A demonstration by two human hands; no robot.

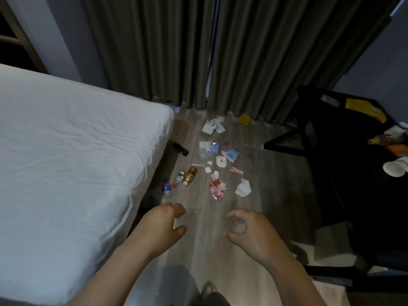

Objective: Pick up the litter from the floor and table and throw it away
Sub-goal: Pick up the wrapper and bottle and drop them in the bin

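Nearest the camera, the left hand (pixel 164 226) and right hand (pixel 247 230) hang above the wooden floor (pixel 276 206), fingers loosely curled, thumbs apart from them, gripping nothing. Judged from this, collection has not visibly begun: no item is in hand and no bin is in view. Just beyond the left hand, beside the bed (pixel 66 151), lie a clear water bottle (pixel 167 190) with a blue label, a small red-capped bottle (pixel 180 178) and a gold-labelled bottle (pixel 190 176). To their right lie a red-and-pink wrapper (pixel 217 189) and a crumpled white paper (pixel 243 187). Further on are blue packets (pixel 233 154), a clear plastic bag (pixel 202 155) and white scraps (pixel 213 127), with a yellow piece (pixel 244 119) at the curtain (pixel 154 51) foot. On the dark table (pixel 331 173) to the right, a tipped paper cup (pixel 395 172) and a yellow sheet (pixel 362 107) also remain. All labels are too small and blurred to read; no brand can be confirmed.
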